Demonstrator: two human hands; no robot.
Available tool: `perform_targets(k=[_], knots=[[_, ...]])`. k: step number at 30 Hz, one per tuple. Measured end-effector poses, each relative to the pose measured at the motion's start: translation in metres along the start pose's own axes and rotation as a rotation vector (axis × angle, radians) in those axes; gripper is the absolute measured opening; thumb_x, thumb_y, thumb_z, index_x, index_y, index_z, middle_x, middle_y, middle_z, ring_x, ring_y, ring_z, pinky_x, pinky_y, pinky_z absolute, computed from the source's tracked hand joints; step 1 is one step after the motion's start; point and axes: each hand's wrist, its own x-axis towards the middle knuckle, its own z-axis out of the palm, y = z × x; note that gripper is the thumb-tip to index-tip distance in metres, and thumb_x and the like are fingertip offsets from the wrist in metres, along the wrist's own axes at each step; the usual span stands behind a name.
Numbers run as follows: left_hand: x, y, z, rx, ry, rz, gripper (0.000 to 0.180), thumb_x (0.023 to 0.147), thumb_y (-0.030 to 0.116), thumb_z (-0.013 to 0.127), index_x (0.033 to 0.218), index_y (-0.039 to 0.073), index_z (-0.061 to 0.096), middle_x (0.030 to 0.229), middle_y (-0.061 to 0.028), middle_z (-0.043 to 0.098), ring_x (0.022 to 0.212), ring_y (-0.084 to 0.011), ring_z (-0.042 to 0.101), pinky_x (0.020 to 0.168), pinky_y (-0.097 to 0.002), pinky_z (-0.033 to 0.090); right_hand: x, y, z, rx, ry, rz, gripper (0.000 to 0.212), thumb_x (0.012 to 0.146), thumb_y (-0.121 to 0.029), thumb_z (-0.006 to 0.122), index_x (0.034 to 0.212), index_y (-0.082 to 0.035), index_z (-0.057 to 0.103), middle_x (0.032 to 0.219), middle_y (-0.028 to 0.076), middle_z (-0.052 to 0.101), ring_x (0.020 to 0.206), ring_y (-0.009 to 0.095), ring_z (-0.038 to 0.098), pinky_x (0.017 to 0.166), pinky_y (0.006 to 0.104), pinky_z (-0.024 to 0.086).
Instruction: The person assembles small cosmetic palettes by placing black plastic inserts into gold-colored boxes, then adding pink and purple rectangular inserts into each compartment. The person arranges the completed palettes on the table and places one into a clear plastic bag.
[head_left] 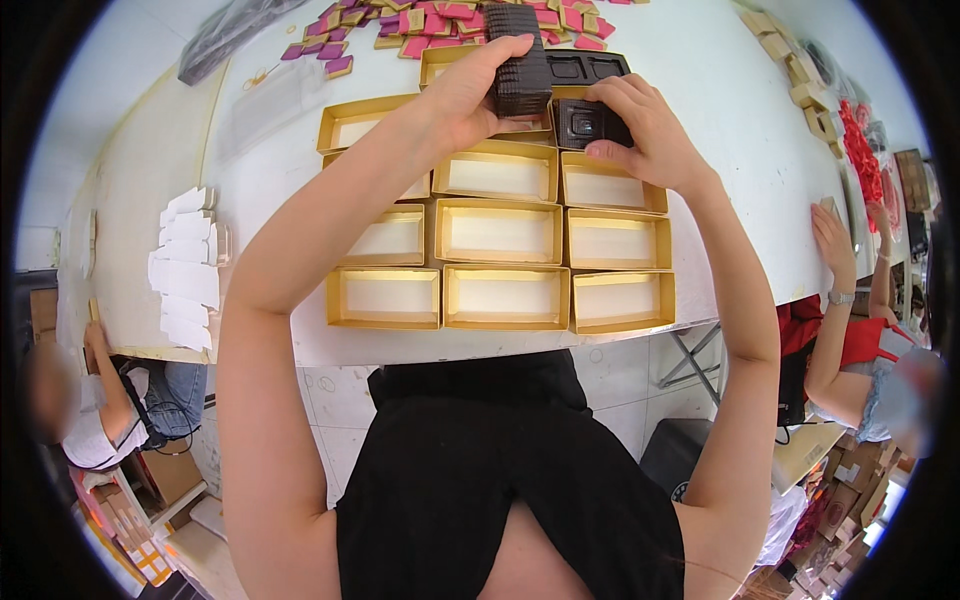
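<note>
Your right hand (pixel 645 125) rests with fingers and thumb spread over a single black insert (pixel 583 122), which sits at the right end of the second row from the far side. Whether it is fully down in its box cannot be told, as your fingers and palm cover part of it. Line up its corners with the walls first, then press evenly along both ends; pushing one side alone could tilt it or bow the thin card.

Your left hand (pixel 465 92) is wrapped around a tall stack of nested black inserts (pixel 522 70), held just beside the right hand. Keep that grip firm but light, since squeezing could make the nested pieces cling together, and hold the stack clear of the rims below.

Just beyond, a black insert (pixel 586 67) lies in the far-right box. Nearer you, the open gold boxes (pixel 499 232) stand close together on the counter (pixel 735 190); steady a neighbour if it shifts. Pink and purple pieces (pixel 430 25) are scattered past the far row.
</note>
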Motion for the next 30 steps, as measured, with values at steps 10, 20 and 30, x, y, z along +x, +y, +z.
perform_targets(k=[10,20,30], knots=[[-0.003,0.001,0.001,0.017,0.008,-0.002,0.036,0.093,0.035,0.064,0.115,0.007,0.059,0.108,-0.0084,0.065,0.099,-0.0232,0.064,0.091,-0.0473,0.055,0.001,0.004,0.011,-0.171,-0.030,-0.002,0.029,0.083,-0.030,0.072,0.110,-0.018,0.069,0.102,0.001,0.059,0.097,0.022,0.052,0.092,0.0402,0.035],[0.005,0.004,-0.006,0.041,0.005,0.019,0.037,0.092,0.035,0.065,0.116,0.007,0.059,0.111,-0.0078,0.065,0.103,-0.0201,0.063,0.092,-0.0454,0.054,0.015,0.007,-0.002,-0.020,0.119,0.088,0.029,0.085,-0.014,0.071,0.113,-0.008,0.064,0.122,0.012,0.054,0.115,0.031,0.051,0.098,0.0393,0.043],[-0.040,0.021,0.007,0.232,-0.122,-0.135,0.048,0.087,0.041,0.070,0.111,0.002,0.059,0.094,-0.0161,0.068,0.088,-0.0304,0.070,0.084,-0.0414,0.059,-0.022,0.014,-0.021,0.287,0.100,0.723,0.023,0.091,-0.009,0.063,0.113,-0.006,0.067,0.096,0.007,0.069,0.065,0.013,0.064,0.052,0.0260,0.055]])
